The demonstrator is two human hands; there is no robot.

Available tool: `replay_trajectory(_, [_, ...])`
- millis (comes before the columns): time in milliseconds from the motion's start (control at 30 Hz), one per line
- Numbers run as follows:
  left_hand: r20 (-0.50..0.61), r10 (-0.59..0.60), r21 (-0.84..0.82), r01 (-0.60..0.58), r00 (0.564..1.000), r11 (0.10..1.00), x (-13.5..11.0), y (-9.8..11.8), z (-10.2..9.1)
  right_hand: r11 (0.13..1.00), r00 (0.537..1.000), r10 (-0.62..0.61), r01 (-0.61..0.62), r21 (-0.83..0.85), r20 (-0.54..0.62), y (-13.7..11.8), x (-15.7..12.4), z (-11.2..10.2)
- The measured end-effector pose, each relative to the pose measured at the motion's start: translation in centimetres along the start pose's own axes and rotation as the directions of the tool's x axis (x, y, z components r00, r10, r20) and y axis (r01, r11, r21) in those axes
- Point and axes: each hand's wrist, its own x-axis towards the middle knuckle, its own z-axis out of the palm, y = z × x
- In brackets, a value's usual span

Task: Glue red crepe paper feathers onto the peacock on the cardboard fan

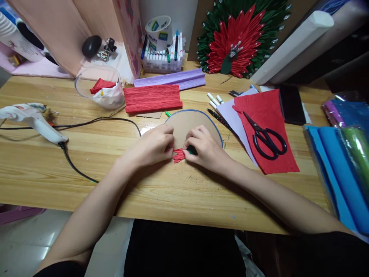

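Observation:
Both hands meet over the near part of a round cardboard piece (187, 119) with a blue-edged rim. Small red crepe paper petals (179, 154) lie between the fingertips at its lower edge. My left hand (157, 142) pinches the petals from the left side. From the right, my right hand (206, 148) pinches their other end, its thumb and forefinger curled together. A dark green patch (191, 150) shows through the loop of the right fingers; most of it is hidden.
Black-handled scissors (266, 140) lie on a red crepe sheet (284, 161) at right. A white glue gun (37, 119) and its black cord lie left. Behind are folded red crepe paper (152, 99), a clear plastic cup (108, 96), a marker box (163, 61) and a red-green petal craft (236, 42).

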Motion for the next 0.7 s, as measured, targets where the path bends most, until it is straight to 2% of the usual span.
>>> replay_trajectory(167, [-0.024,0.008,-0.055,-0.009,1.0,0.998,-0.2,0.2,-0.8,1.0,1.0,-0.006,0.006,0.006,0.007,0.0,0.0,-0.4])
replay_trajectory(367, [0.04,0.06,-0.061,-0.058,0.997,0.996,0.0,1.0,0.2,1.0,1.0,-0.012,0.012,0.026,0.015,-0.3,0.1,-1.6])
replay_trajectory(700, [0.027,0.062,-0.06,-0.061,0.998,0.996,0.3,1.2,0.7,0.999,0.998,-0.025,0.023,0.041,0.05,-0.2,-0.1,-0.6])
